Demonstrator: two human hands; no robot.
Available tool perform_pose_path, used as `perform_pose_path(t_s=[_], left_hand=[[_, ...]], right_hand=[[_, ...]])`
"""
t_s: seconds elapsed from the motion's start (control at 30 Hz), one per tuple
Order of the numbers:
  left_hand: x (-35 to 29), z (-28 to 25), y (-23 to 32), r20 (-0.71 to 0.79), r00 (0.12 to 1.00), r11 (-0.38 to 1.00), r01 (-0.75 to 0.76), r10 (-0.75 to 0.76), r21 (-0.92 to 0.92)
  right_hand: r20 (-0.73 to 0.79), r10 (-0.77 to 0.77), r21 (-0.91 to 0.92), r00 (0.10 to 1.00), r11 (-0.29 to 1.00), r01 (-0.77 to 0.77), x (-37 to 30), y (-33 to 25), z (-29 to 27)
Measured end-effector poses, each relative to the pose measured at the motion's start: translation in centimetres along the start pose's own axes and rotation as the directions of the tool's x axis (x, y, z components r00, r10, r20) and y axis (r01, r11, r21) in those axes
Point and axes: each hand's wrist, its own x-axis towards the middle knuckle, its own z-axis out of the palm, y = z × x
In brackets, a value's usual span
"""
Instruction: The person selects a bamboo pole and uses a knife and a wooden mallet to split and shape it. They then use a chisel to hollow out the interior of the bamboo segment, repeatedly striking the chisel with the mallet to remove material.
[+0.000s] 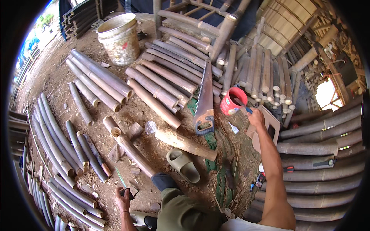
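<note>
My right hand (255, 117) is closed round the dark blue handle of a tool (248, 110). Its blade dips into a small red bucket (230, 101), so its exact kind is hard to tell. Low on the left, my left hand (123, 198) grips a dark tape measure (130, 193) with a strip of green blade (120, 177) out. A handsaw (204, 102) with a wooden handle stands teeth to the left, beside the bucket. Under my left foot runs a bamboo pole (135, 154). A pale, stripped log (185, 144) lies ahead of an empty olive clog (183, 165).
Cut bamboo poles lie in rows at left (96, 73) and ahead (169, 88). Thick bamboo (320, 188) is stacked on my right, with small tools on it. A dirty white bucket (118, 40) stands far left, near a bamboo frame (192, 23). Wood chips litter the dirt floor.
</note>
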Motion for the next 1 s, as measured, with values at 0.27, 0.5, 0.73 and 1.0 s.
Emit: perform_pose_path(t_s=[0.27,0.5,0.73,1.0], left_hand=[[-1.0,0.9,-0.7,0.199,0.978,0.998,0.069,-0.065,-0.011],[0.9,-7.6,-3.8,-0.1,0.932,0.759,0.342,-0.347,0.555],[0.4,1.1,27.7,0.313,0.599,0.615,-0.786,0.737,0.058],[8.8,-2.5,24.3,0.391,0.903,0.93,-0.024,0.178,-0.367]], right_hand=[[-0.019,0.102,-0.01,0.995,0.995,-0.102,14.1,8.8,1.7],[-0.328,-0.04,0.285,0.944,0.948,0.139,-4.0,-4.6,0.1],[-0.012,-0.768,0.609,0.641,0.502,0.614,-21.5,-20.7,-0.9],[0.123,-0.719,0.404,0.684,0.666,0.628,-16.6,-23.0,10.9]])
